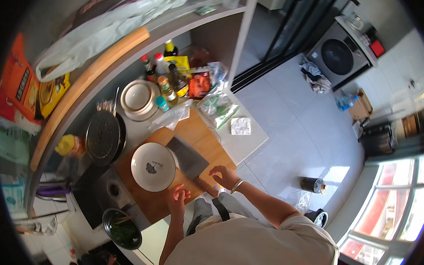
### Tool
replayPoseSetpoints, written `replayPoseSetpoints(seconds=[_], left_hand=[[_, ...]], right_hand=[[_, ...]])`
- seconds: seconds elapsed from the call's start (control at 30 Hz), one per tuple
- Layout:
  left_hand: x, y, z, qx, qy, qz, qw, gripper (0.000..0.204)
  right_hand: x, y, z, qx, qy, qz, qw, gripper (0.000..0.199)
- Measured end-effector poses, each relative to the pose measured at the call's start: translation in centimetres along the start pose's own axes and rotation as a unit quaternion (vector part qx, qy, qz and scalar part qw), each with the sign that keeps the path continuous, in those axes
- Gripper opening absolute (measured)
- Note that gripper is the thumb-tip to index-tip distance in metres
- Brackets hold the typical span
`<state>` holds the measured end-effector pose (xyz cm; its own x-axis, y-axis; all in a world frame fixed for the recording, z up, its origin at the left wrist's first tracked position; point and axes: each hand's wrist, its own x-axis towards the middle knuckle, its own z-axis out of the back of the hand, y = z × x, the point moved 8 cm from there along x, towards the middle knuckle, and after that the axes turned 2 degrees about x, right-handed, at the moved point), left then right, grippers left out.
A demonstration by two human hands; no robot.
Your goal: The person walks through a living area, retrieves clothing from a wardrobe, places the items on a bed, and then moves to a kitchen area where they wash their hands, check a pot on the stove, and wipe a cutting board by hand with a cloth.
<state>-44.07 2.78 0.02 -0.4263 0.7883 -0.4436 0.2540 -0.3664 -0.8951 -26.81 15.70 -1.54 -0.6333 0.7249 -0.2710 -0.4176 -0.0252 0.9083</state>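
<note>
A white shallow bowl (143,176) with a dark leaf print lies on the wooden cutting board (184,124). Beside it rests a broad-bladed cleaver (191,162), its brown handle pointing toward me. Part of another white dish shows between the bowl and the blade. My left hand (179,195) is by the bowl's near right edge, fingers loosely bent and apart, holding nothing. Over by the cleaver's handle hovers my right hand (225,177), empty, fingers spread; a bangle circles that wrist.
At left are a dark stove (93,191), a pan of greens with chopsticks (122,230) and a black pan (103,137). Behind the board stand stacked plates (144,113), bottles (169,90) and food packets (200,82). A shelf edge (96,63) overhangs the counter's back.
</note>
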Motion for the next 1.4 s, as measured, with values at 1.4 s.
replayPoseSetpoints(seconds=[1.4], left_hand=[[4.0,1.7,-18.3,-0.029,-0.023,0.011,0.999,0.023]], right_hand=[[0.8,-8.6,14.9,-0.385,0.11,0.09,0.912,0.059]])
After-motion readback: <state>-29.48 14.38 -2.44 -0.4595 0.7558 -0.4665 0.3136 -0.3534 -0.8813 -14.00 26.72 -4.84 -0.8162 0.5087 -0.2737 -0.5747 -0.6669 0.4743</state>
